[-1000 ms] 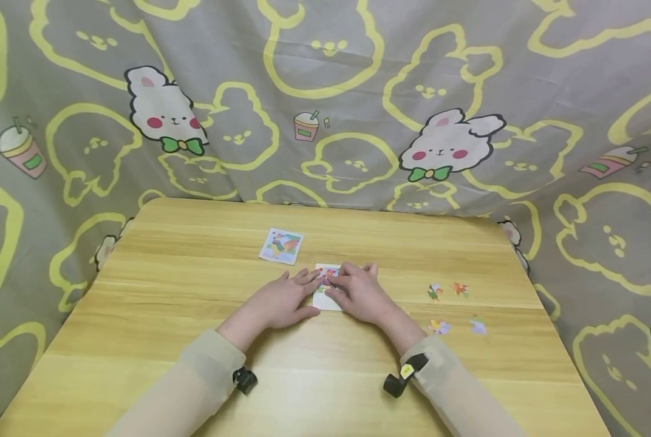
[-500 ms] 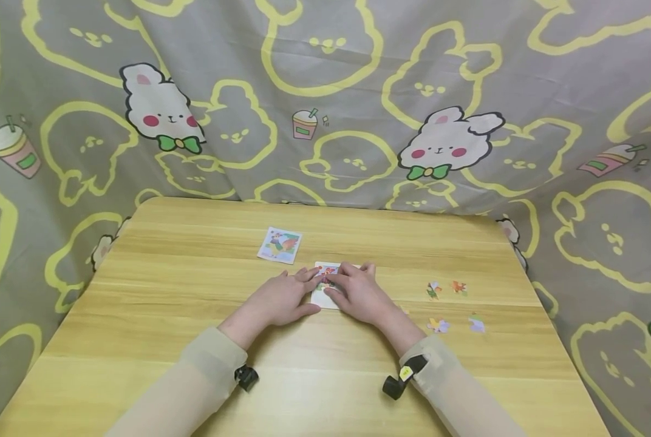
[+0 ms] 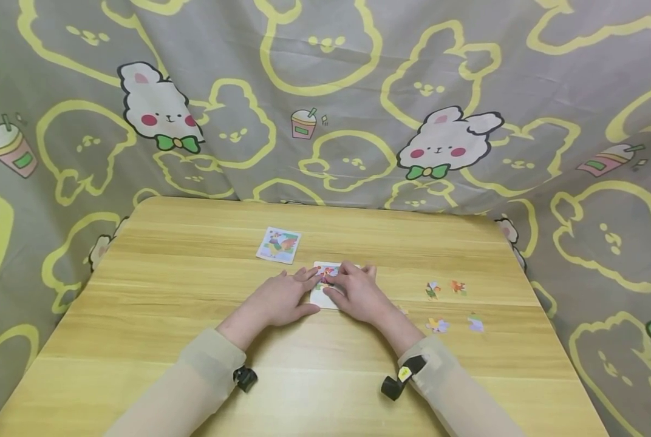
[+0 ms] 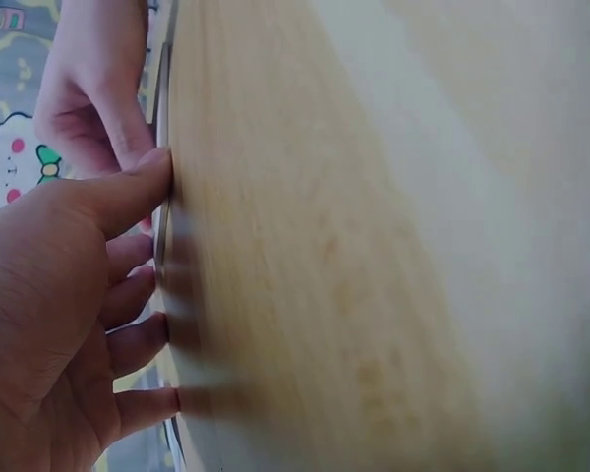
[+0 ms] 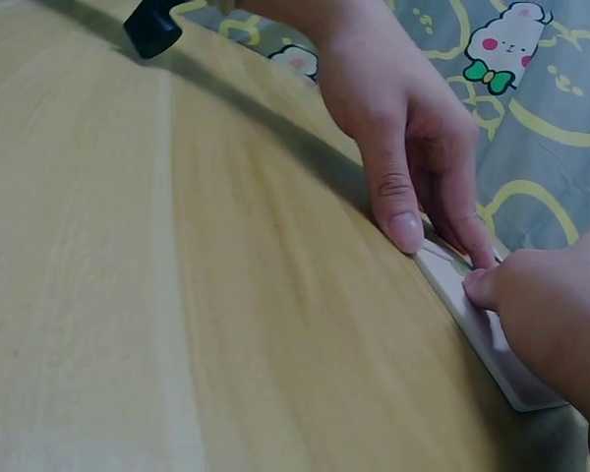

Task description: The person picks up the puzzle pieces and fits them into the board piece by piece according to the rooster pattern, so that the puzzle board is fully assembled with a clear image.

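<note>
A small white jigsaw board (image 3: 321,299) lies near the table's middle, its upper part filled with a colourful picture (image 3: 326,271) that both hands partly cover. My left hand (image 3: 287,298) rests on the board's left side, fingers extended, with its thumb (image 5: 405,232) at the near corner in the right wrist view. From the right, my right hand (image 3: 362,296) reaches over the board. Its index fingertip and thumb (image 5: 483,288) bear down on the picture area, the other fingers bent. Whether they pinch a puzzle piece I cannot tell.
Loose jigsaw pieces lie to the right: a green-and-white one (image 3: 433,290), an orange one (image 3: 458,286), a yellow-and-lilac one (image 3: 437,325) and a lilac one (image 3: 475,322). A bird picture card (image 3: 279,246) sits beyond the left hand. A patterned curtain (image 3: 353,109) hangs behind the table.
The head view has shifted very slightly. Both hands stay on the board in nearly the same pose, with only small fingertip movement over the picture.
</note>
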`<state>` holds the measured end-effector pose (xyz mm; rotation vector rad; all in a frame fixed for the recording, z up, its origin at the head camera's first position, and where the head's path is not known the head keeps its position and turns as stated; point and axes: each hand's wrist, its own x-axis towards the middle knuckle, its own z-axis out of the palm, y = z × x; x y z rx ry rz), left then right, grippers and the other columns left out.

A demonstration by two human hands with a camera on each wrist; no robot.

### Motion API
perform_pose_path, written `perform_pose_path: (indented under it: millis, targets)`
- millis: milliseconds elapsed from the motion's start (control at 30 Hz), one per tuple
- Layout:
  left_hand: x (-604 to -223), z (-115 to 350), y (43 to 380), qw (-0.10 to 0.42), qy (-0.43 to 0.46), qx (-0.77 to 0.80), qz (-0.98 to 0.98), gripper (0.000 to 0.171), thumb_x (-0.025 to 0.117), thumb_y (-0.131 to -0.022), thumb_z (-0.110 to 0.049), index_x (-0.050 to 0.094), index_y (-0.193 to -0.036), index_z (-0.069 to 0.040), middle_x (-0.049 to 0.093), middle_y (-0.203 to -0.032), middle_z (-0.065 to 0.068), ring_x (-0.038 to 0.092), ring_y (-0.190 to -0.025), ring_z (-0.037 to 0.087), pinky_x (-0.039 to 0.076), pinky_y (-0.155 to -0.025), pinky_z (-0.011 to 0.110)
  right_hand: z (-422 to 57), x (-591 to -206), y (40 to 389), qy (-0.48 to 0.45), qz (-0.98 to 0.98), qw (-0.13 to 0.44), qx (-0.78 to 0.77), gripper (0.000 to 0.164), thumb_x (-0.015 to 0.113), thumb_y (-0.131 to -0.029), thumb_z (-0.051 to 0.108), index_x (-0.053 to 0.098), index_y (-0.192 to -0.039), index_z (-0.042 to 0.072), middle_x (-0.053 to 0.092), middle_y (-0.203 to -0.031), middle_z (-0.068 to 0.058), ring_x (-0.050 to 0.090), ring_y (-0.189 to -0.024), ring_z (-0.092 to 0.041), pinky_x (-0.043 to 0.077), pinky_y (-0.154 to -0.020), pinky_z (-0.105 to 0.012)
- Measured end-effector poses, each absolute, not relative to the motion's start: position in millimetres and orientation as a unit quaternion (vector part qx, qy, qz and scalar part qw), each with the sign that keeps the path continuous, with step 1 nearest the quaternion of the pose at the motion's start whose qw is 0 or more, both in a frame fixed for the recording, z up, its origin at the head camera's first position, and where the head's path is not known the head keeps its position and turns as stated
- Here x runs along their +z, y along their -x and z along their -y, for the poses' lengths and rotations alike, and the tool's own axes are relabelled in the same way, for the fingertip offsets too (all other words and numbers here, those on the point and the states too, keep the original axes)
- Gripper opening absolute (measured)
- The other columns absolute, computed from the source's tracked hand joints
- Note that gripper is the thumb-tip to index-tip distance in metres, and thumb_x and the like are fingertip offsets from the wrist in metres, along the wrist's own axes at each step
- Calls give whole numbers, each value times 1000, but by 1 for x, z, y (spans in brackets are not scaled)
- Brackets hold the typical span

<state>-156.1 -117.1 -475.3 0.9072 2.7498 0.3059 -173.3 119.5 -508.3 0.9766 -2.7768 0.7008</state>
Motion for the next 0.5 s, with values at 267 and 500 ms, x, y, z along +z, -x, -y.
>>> perform_pose_path:
  millis: [267, 500]
  targets:
    - [-473, 114, 156, 110, -313, 86, -939, 77, 60, -104, -59, 42, -164, -13, 33, -169, 3, 41, -150, 32, 39, -116, 59, -120, -508, 175, -301, 914, 24, 269, 33, 76, -100, 32, 79, -125, 11, 53, -91, 6, 48, -72, -9, 26, -82, -47]
    - [-474, 111, 157, 100, -308, 55, -944, 76, 54, -105, -62, 42, -164, -16, 33, -170, 3, 38, -153, 29, 43, -113, 60, -120, -507, 177, -301, 917, 19, 263, 33, 76, -100, 32, 78, -126, 12, 51, -91, 8, 46, -77, -11, 25, -82, -47]
